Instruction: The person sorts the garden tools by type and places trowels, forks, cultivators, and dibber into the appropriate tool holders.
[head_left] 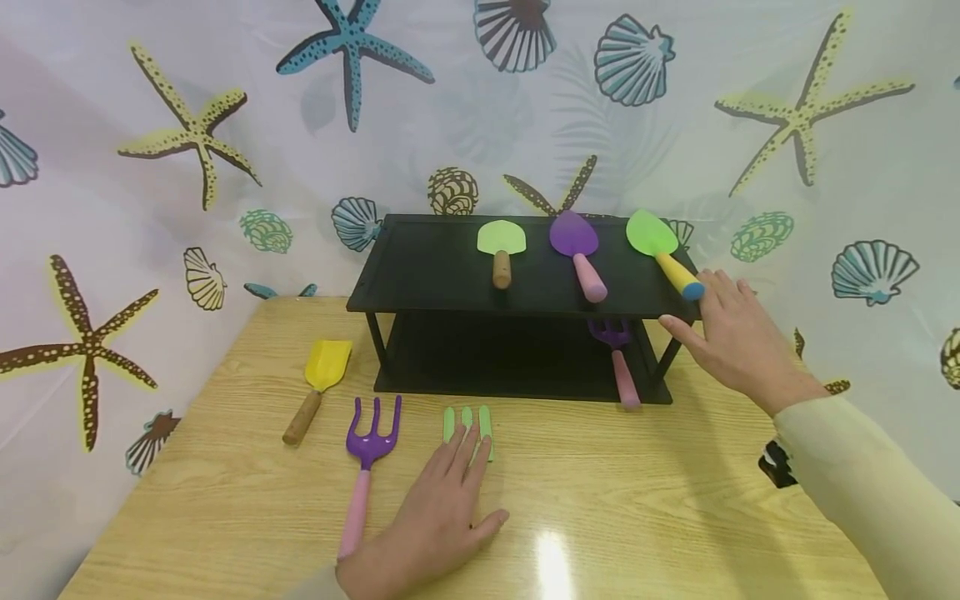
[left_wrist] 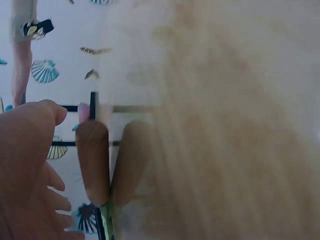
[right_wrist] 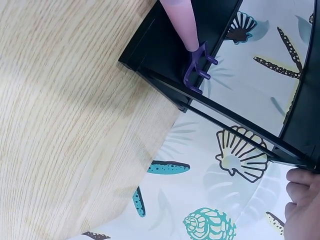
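Observation:
My left hand [head_left: 438, 508] stretches over a small green fork [head_left: 486, 425] on the table, hiding most of it from the head camera. In the left wrist view, a brown handle [left_wrist: 93, 162] with green below it shows beside that hand; whether they touch I cannot tell. My right hand [head_left: 723, 337] is at the right end of a black two-tier rack [head_left: 427, 267], fingers extended by its upper edge and thumb near the front corner. Closest to it on the top tier lies a green trowel [head_left: 651, 233] with a yellow, blue-ended handle.
Also on top are a purple trowel [head_left: 573, 235] and a pale green shovel [head_left: 501, 237]. A purple fork [head_left: 624, 379] with a pink handle lies on the lower tier. Left on the table [head_left: 600, 500] are a yellow shovel [head_left: 326, 365] and another purple fork [head_left: 367, 446]. A patterned cloth [head_left: 465, 100] hangs behind.

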